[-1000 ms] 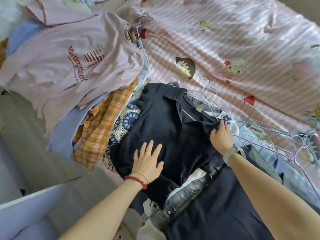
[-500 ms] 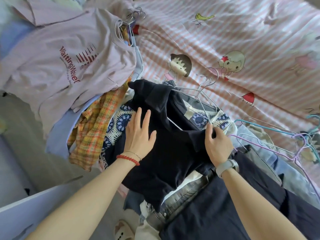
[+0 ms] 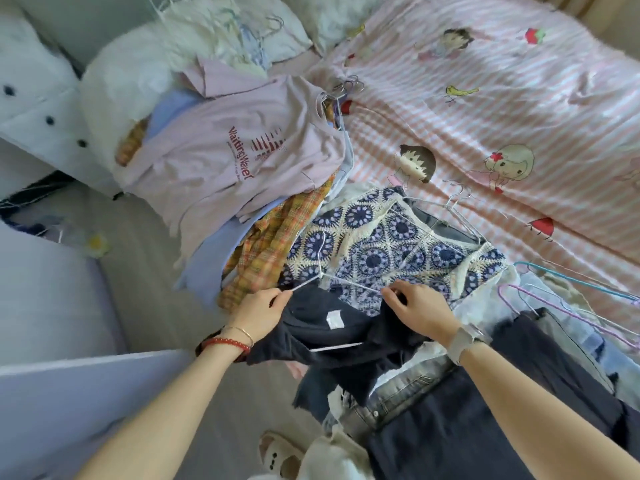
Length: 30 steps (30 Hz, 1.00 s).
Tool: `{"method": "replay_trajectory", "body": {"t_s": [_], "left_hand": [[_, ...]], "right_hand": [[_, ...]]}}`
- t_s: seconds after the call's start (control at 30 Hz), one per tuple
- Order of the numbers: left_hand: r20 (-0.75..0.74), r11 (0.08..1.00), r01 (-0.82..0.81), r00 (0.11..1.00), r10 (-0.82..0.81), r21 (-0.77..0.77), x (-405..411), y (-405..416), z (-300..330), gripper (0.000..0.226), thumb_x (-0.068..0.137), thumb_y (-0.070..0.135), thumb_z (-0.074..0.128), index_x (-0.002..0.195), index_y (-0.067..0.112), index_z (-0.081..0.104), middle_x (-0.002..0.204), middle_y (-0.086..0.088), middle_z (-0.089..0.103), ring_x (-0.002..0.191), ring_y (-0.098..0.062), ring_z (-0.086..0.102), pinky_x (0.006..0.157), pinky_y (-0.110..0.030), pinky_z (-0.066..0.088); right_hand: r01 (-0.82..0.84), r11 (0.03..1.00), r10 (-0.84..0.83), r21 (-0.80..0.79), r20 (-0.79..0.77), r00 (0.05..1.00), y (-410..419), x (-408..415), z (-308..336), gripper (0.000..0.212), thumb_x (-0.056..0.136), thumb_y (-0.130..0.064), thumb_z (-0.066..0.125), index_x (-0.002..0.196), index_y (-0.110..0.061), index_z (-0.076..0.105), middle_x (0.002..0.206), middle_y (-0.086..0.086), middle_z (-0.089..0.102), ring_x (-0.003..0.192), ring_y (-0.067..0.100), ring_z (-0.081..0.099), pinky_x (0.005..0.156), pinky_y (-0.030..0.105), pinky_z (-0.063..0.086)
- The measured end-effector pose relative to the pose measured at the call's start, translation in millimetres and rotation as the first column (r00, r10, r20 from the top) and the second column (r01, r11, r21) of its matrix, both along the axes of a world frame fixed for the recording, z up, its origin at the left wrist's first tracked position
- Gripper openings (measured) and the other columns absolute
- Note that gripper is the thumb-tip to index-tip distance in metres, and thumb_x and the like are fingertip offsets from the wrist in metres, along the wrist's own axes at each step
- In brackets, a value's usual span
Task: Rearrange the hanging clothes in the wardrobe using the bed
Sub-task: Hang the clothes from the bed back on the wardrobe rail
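Dark navy shirt bunched at the near edge of the bed, atop jeans, its lower part hidden in the pile. Left hand pinches one arm of a white wire hanger; right hand, fingers curled, grips the other arm. Hanger's lower bar partly buried in shirt. Crochet top lies just beyond.

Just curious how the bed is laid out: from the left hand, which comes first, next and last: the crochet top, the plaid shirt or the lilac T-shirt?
From the left hand:
1. Plaid shirt, just above it.
2. Crochet top, up and right.
3. Lilac T-shirt, farthest, upper left.
The first two are nearly tied.
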<state>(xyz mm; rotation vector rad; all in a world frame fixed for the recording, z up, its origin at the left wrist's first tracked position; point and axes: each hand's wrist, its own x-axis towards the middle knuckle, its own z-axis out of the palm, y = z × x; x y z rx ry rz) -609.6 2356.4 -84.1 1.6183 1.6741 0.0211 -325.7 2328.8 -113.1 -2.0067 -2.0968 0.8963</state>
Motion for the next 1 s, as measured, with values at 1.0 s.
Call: {"method": "replay_trajectory", "body": {"t_s": [1.0], "left_hand": [[0.13, -0.153, -0.462, -0.082, 0.988, 0.873, -491, -474, 217, 0.03, 0.094, 0.021, 0.049, 0.119, 0.005, 0.056, 0.128, -0.017, 0.051, 0.119, -0.035, 0.043, 0.099, -0.046, 0.033]], "right_hand": [[-0.717, 0.196, 0.981, 0.669, -0.138, 0.14, -200, -685, 236, 0.063, 0.079, -0.062, 0.027, 0.095, -0.016, 0.067, 0.074, 0.007, 0.071, 0.074, 0.033, 0.064, 0.065, 0.033, 0.046]]}}
